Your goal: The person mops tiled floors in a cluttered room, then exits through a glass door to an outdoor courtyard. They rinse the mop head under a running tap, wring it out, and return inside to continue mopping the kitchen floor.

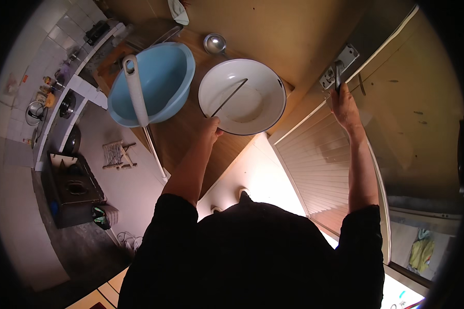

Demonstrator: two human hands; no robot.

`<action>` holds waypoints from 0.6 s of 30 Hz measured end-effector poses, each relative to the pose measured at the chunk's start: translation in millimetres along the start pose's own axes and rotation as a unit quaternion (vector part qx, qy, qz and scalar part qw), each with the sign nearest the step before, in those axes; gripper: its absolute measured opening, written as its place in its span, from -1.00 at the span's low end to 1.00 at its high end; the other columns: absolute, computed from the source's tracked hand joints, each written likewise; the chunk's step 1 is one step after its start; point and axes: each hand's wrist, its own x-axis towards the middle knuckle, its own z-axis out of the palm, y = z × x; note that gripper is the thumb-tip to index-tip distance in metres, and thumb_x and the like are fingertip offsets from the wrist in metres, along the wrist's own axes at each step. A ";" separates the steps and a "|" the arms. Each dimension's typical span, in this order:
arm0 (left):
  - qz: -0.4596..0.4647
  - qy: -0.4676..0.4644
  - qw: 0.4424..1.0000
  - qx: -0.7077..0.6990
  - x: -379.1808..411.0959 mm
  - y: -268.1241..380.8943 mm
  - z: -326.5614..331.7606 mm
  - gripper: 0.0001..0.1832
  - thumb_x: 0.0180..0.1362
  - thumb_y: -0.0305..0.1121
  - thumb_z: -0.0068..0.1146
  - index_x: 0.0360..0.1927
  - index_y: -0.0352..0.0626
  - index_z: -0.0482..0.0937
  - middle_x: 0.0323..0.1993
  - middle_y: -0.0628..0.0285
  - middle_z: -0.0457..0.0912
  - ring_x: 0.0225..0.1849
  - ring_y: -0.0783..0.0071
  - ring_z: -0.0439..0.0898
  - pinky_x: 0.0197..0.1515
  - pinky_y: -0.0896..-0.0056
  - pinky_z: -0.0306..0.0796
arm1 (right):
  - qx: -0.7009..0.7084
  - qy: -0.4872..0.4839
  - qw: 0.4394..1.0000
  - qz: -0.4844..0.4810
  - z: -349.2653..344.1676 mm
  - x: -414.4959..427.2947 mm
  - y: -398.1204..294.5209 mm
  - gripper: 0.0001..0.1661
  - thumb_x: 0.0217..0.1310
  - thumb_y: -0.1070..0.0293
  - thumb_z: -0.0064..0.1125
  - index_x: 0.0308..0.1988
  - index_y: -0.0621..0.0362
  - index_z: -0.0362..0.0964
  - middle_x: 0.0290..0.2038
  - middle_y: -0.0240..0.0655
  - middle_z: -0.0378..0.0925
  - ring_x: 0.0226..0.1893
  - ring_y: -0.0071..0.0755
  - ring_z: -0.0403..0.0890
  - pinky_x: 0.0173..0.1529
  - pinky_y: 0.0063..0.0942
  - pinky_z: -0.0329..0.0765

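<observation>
My left hand (213, 129) grips the near left rim of a white enamel basin (251, 104) with a dark edge; a thin dark rod (232, 95) slants across the basin from beside that hand. At the right my right hand (346, 106) is closed on the metal lever handle (338, 75) of a door (317, 154). Left of the enamel basin, a light blue plastic basin (178, 92) stands tilted on a wooden tabletop (193, 143). A long pale-handled tool (137, 92) stands in front of it.
A steel ladle (215, 43) lies behind the basins. A small folding stool (118, 155) stands on the floor at left, near a dark stove (75, 185). A tiled counter (63, 96) with kitchenware runs along the left wall. Looped cable (129, 241) lies on the floor.
</observation>
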 end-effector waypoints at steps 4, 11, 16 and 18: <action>0.001 -0.029 0.999 -0.022 -9.3 13.1 -4.3 -0.74 -0.13 -0.47 0.01 -0.27 -0.09 0.41 -0.40 0.25 0.47 -0.47 0.44 0.43 -0.65 0.45 0.27 | 0.023 0.013 0.999 -0.021 7.3 2.1 8.0 -0.71 0.20 0.21 -0.10 -0.25 0.21 0.17 -0.43 0.14 0.44 -0.33 0.28 0.43 -0.32 -0.01 0.33; 0.075 -0.053 0.973 -0.210 -45.8 77.2 9.1 -0.86 -0.08 -0.55 0.02 -0.40 -0.12 0.40 -0.51 0.27 0.45 -0.60 0.50 0.41 -0.72 0.58 0.19 | 0.015 0.006 1.000 -0.005 4.4 -0.9 4.7 -0.71 0.20 0.20 -0.11 -0.28 0.22 0.15 -0.42 0.17 0.42 -0.33 0.33 0.40 -0.33 0.01 0.32; 0.128 -0.029 0.944 -0.301 -47.4 118.8 -8.1 -0.92 -0.01 -0.54 0.00 -0.48 -0.11 0.38 -0.55 0.34 0.45 -0.58 0.55 0.41 -0.64 0.59 0.30 | 0.005 -0.001 1.000 0.005 3.5 1.6 4.7 -0.72 0.20 0.21 -0.12 -0.29 0.21 0.14 -0.41 0.18 0.41 -0.32 0.34 0.39 -0.32 0.03 0.31; 0.148 0.008 0.926 -0.348 -44.2 130.1 -12.0 -0.93 0.04 -0.52 -0.04 -0.37 -0.15 0.42 -0.42 0.28 0.48 -0.47 0.47 0.46 -0.54 0.54 0.42 | 0.020 0.000 1.000 -0.005 2.9 1.1 4.6 -0.72 0.20 0.21 -0.12 -0.29 0.22 0.14 -0.41 0.19 0.42 -0.32 0.34 0.39 -0.32 0.04 0.31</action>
